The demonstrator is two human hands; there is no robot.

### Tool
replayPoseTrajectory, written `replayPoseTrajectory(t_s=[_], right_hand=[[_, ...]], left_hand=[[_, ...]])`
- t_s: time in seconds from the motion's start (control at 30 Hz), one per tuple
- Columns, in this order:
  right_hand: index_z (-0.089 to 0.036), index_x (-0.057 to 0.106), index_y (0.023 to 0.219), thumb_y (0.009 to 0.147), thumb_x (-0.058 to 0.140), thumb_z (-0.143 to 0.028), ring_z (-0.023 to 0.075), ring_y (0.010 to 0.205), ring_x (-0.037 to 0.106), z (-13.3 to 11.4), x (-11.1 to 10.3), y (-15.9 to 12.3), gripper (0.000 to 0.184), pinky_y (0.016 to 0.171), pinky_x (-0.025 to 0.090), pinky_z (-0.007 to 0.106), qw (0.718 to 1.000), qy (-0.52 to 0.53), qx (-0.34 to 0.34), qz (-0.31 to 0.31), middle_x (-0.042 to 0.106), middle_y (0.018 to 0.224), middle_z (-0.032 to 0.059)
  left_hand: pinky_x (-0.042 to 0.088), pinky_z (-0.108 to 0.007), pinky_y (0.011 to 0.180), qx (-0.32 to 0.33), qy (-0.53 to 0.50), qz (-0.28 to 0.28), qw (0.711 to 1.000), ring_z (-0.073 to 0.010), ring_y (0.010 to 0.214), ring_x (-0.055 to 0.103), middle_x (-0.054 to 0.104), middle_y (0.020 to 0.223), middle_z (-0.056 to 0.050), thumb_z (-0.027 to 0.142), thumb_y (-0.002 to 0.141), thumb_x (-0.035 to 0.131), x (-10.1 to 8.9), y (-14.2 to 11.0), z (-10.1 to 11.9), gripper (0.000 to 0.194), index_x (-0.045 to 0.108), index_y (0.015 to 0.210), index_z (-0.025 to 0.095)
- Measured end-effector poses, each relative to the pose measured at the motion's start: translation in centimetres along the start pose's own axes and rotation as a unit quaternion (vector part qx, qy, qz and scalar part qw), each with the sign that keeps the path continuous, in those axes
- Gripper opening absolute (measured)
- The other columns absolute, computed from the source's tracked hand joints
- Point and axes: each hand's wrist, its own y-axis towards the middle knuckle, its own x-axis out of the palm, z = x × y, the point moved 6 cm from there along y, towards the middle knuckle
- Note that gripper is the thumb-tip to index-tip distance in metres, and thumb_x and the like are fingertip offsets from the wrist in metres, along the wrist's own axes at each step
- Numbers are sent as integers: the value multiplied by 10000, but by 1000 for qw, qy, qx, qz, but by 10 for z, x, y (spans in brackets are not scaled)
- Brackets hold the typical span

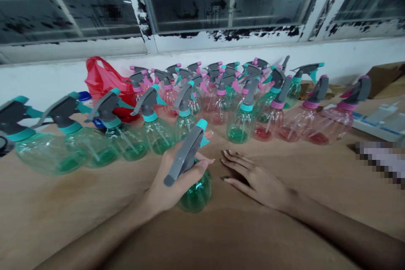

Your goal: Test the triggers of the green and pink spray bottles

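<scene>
A green see-through spray bottle (196, 194) with a grey and turquoise trigger head stands near the front of the table. My left hand (177, 177) is wrapped round its neck, just under the spray head; part of the fingers is hidden behind it. To the right, my right hand (253, 177) lies palm down on the table with its fingers stretched out, holding nothing. Beyond the hands, a green spray bottle (238, 128) and a pink spray bottle (267, 124) stand side by side.
Several green spray bottles (126, 143) line the left, with several pink ones (329, 126) at the right and more behind. A red plastic bag (109, 80) sits at the back left. A cardboard box (387, 78) and white tray (376, 128) are at the right, below the windows.
</scene>
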Motion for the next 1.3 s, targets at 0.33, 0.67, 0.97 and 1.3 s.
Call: replayPoseTrajectory(t_s=[0.33,0.67,0.97,1.3], right_hand=[[-179,373,1378,919,412,-425,204,1342,302,0,0,0,522,1101,293,425,1000,-4,1,3,388,1436,71],[-181,385,1372,918,413,-428,200,1346,293,0,0,1,518,1108,276,419,1000,5,8,-8,382,1440,73],[-193,399,1364,910,433,-423,215,1332,323,-1,-3,1,510,1095,299,439,1000,20,4,10,415,1418,78],[-191,387,1370,917,420,-418,215,1336,315,-1,-2,0,508,1096,298,444,1000,14,0,11,414,1420,76]], left_hand=[[488,-351,832,24,40,21,999,-212,888,660,730,931,-46,281,779,506,-2,-1,-2,150,643,748,228],[503,-336,789,12,29,15,999,-210,839,671,733,860,-48,288,761,509,-2,0,-4,144,631,720,223],[494,-340,828,-8,26,7,1000,-219,894,657,722,922,-54,295,762,508,0,0,-3,163,653,798,229],[489,-356,846,-24,11,2,1000,-223,866,667,722,820,-29,285,765,526,0,0,-2,385,564,1145,242]])
